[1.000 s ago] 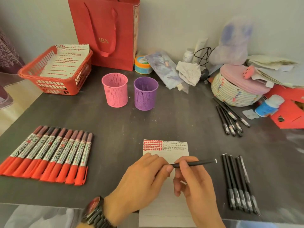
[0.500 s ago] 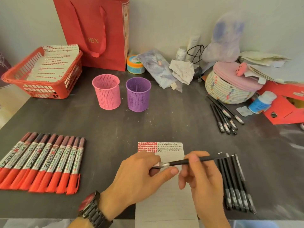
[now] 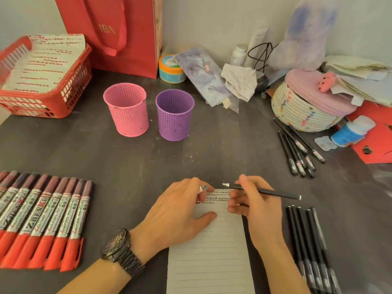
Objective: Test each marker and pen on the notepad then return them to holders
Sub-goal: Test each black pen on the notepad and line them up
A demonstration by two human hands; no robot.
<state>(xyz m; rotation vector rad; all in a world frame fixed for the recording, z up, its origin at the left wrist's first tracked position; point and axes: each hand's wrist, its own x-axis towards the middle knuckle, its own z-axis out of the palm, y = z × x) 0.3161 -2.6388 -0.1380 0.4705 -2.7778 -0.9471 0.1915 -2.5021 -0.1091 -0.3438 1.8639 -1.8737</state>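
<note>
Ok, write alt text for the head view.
The right hand holds an uncapped black pen over a lined notepad while the left hand pinches its cap. Red markers lie left; pink holder and purple holder stand behind.

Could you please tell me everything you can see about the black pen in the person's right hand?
The black pen is slim, matte and plastic-looking, with a bare silvery tip and a small white end. The right hand grips it near the front; it lies almost level, tip pointing left at the far edge of the notepad. Contact with the paper is unclear. The left hand pinches a small grey piece, perhaps its cap.
</note>
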